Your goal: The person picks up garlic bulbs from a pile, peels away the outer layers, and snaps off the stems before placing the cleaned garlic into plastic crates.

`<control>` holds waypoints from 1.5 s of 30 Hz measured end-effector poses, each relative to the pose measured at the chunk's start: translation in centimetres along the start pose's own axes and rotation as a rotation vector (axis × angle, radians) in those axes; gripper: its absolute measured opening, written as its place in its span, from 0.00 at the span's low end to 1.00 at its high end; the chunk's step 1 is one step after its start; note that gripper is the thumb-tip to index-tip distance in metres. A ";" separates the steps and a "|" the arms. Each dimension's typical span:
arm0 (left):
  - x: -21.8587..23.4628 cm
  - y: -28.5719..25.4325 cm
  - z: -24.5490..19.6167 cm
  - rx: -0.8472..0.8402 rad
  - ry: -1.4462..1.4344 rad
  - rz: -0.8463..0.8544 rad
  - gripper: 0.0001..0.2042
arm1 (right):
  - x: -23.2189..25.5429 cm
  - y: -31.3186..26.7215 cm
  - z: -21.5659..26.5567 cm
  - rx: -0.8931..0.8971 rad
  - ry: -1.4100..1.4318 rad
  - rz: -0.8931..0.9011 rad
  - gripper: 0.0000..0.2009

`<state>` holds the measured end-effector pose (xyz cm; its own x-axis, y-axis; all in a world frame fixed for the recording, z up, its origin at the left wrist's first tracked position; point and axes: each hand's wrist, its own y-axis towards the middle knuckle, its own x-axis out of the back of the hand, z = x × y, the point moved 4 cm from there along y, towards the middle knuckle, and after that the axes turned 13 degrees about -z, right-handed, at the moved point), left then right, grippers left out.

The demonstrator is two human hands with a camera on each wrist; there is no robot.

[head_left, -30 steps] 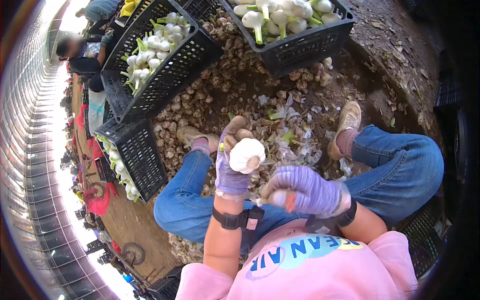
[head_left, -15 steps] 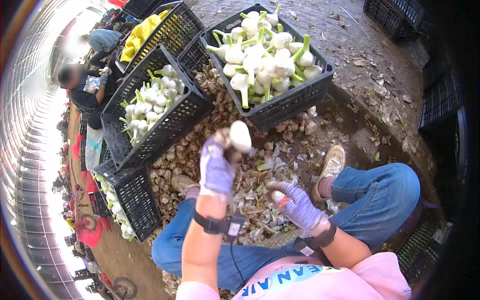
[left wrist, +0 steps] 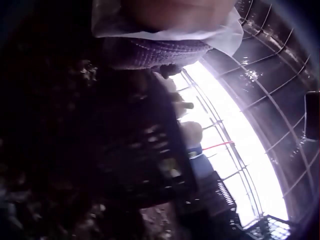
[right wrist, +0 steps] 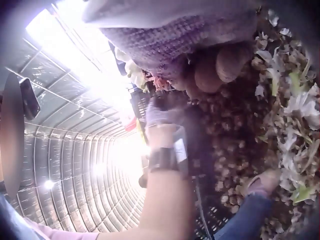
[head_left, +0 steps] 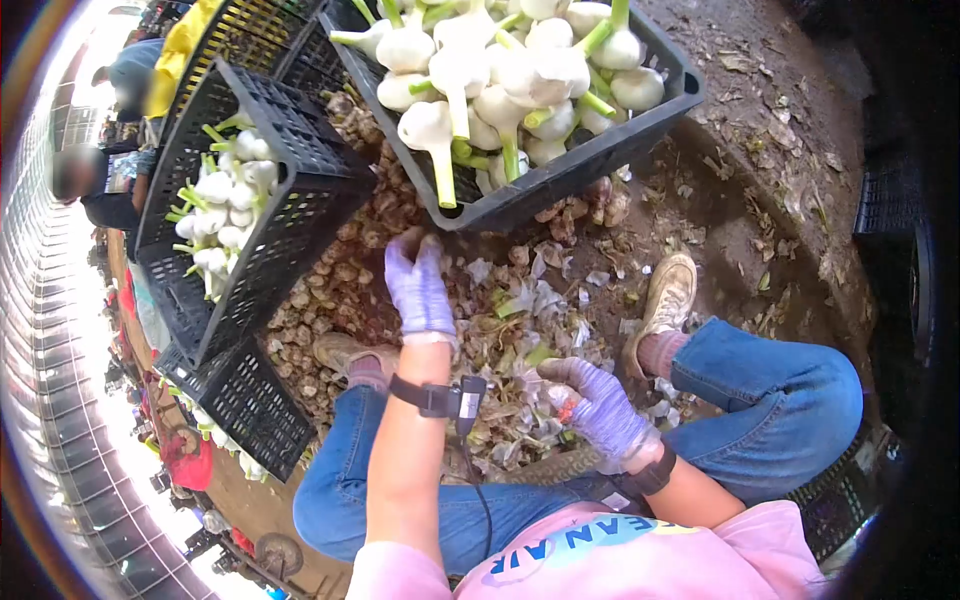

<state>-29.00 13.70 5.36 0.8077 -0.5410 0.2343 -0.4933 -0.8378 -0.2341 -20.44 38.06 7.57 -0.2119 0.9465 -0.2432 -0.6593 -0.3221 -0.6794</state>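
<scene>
My left hand [head_left: 418,288], in a purple knit glove with brown fingertips, reaches forward over the pile of unpeeled garlic [head_left: 365,235], just below the near rim of a black crate [head_left: 570,180]. Its fingers point away from me, and no bulb shows in them. That crate is heaped with white garlic bulbs [head_left: 470,70] on green stems. In the left wrist view, only the purple glove [left wrist: 155,52] near the cuff shows; the fingers are hidden. Over the peelings, my right hand [head_left: 600,405] stays loosely curled, a small orange-red patch [head_left: 566,410] beside the thumb.
A second black crate of garlic [head_left: 270,210] stands tilted at the left, with another crate [head_left: 250,410] nearer. Papery skins [head_left: 520,370] litter the ground between my shoes [head_left: 668,300]. Two people sit at the far left, beside a yellow cloth [head_left: 180,50].
The white garlic bulb held in my left hand earlier no longer shows there. That hand moved forward, then down to the pile's edge. My right hand moved slightly lower and stilled.
</scene>
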 end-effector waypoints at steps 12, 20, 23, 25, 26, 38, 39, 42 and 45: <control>-7.9 -0.2 17.5 -0.345 1.073 0.512 0.25 | 1.2 2.4 0.0 0.045 -0.084 -0.178 0.17; 1.9 -12.5 1.3 0.092 0.178 0.712 0.29 | 0.8 1.1 0.1 0.261 0.037 -0.316 0.16; 5.9 -16.6 -0.2 0.059 0.148 0.580 0.29 | -0.4 -1.3 1.6 0.319 0.013 -0.182 0.14; 7.9 -18.0 -0.8 -0.223 0.208 0.524 0.29 | -1.4 -2.7 1.5 0.179 0.200 -0.039 0.11; 8.7 -18.6 -1.0 -0.234 0.201 0.514 0.29 | -1.7 -3.3 1.7 0.190 0.195 -0.028 0.11; 13.9 -21.9 -3.0 0.290 -0.338 0.507 0.32 | -3.2 -6.9 1.6 0.026 0.079 0.195 0.11; 14.0 -22.0 -3.2 0.284 -0.340 0.505 0.32 | -3.3 -6.8 1.4 0.034 0.070 0.189 0.12; 14.1 -22.3 -3.8 0.267 -0.322 0.499 0.32 | -3.8 -7.6 2.4 0.097 0.059 0.177 0.13; 13.8 -22.4 -4.0 0.230 -0.235 0.508 0.33 | -3.5 -7.1 1.6 0.119 0.094 0.161 0.14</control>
<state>-8.09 24.74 17.59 0.5519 -0.8167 -0.1686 -0.7747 -0.4272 -0.4662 -16.16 37.02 14.34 -0.2570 0.8755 -0.4091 -0.7040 -0.4596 -0.5413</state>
